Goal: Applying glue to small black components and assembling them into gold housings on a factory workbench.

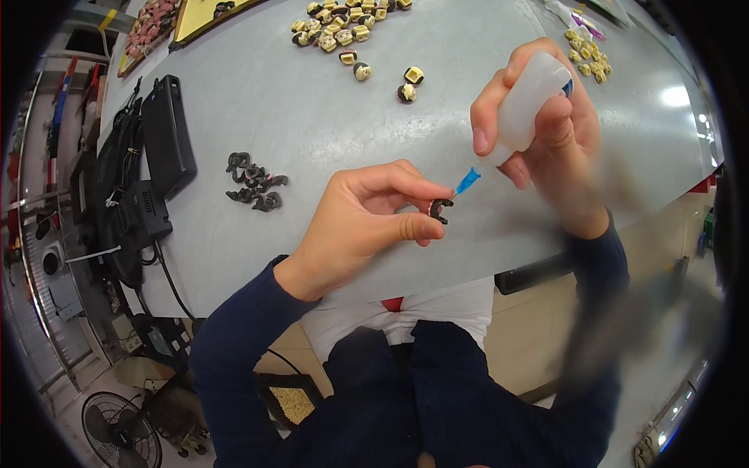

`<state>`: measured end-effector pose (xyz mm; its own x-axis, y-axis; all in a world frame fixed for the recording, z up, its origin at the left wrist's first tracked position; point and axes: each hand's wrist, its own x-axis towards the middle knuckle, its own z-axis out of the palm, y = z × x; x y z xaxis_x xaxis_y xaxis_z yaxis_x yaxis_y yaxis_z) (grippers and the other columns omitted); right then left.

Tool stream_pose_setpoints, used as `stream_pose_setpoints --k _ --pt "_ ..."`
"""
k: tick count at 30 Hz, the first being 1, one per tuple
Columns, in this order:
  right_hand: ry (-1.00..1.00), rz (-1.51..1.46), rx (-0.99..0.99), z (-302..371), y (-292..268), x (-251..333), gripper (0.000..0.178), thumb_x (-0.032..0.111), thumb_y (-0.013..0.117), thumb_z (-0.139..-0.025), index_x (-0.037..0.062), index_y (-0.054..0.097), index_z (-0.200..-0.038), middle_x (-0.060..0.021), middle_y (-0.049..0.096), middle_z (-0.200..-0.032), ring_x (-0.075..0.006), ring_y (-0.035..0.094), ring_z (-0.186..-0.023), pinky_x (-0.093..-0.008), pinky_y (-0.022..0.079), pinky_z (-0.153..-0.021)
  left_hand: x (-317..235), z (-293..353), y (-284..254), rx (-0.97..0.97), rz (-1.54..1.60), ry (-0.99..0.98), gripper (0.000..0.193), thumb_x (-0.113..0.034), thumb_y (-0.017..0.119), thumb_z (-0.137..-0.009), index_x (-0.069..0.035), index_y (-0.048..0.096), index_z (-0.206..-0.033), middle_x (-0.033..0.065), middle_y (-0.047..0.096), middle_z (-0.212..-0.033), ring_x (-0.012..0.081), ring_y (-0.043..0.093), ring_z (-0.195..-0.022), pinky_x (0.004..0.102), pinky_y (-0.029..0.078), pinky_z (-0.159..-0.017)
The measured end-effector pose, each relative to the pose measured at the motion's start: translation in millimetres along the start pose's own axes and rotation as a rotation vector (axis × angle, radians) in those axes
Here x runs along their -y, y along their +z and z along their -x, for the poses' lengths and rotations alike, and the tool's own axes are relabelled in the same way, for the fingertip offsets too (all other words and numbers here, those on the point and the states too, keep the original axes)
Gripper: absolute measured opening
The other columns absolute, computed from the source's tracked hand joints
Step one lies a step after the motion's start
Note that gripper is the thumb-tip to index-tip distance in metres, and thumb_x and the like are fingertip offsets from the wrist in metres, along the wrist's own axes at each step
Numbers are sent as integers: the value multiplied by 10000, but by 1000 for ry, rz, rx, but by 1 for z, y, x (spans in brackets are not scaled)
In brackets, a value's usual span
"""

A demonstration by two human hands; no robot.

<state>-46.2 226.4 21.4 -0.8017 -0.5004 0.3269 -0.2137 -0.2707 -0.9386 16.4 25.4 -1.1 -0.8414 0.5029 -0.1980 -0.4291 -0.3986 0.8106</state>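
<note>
Smooth grey tabletop [257, 101] spreads under both arms, with a pile of dark pieces [253, 185] at the left, cream-and-dark moulded pieces [337, 30] toward the far edge and a cluster of yellow pieces [591, 58] at the far right. Close to the near edge, the left hand [367, 210] has its grip pinched closed on a small dark C-shaped piece [441, 211], index finger above and thumb below, so that the curved part sticks out past the fingertips to the right. The right hand [555, 129] has its grip wrapped round a translucent squeeze bottle [530, 101], tilted mouth-down, and the fine end of its blue needle tip [468, 180] sits at or just beside the piece's upper end; whether it touches cannot be told. For what looks like dispensing liquid, light, even pressure would probably serve best, with the needle steered along the surface and kept off the skin. The pinch should stay firm but not crushing, since so small a part could twist. Both elbows are bent; the left forearm slants up from the lower left, while the right one rises steeply, its hand higher and angled inward, a sensible pose for fine aim.
</note>
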Motion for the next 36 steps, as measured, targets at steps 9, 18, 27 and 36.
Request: stream_pose_setpoints --k 9,18,27,36 --pt "46 20 11 0 -9 2 465 506 406 -911 65 386 -1056 -135 578 -759 -40 375 -434 -151 325 -428 -1 2 -3 -12 -11 -9 276 -6 727 -717 -15 623 -972 30 483 -846 138 501 -798 232 462 -587" --pt "39 43 -244 -13 -19 1 366 286 530 -917 16 406 -1130 -107 554 -1066 -144 543 -935 -224 455 -800 -3 4 -2 -31 90 -16 241 11 671 -780 3 618 -1015 39 567 -877 105 547 -780 246 475 -676" --pt "-67 815 -361 -19 -56 -35 390 76 697 -781 18 455 -1081 -69 570 -1019 -138 555 -965 -286 447 -876 -8 7 2 -90 77 -63 269 -26 671 -798 -2 591 -1054 14 554 -860 84 514 -805 231 432 -703" --pt "38 1208 -648 -3 -105 4 239 82 656 -790 56 595 -1019 -44 586 -1042 -167 558 -901 -293 474 -805 -13 10 -3 -124 61 -23 265 -55 676 -805 -27 595 -1056 -6 560 -896 67 500 -836 222 403 -734"
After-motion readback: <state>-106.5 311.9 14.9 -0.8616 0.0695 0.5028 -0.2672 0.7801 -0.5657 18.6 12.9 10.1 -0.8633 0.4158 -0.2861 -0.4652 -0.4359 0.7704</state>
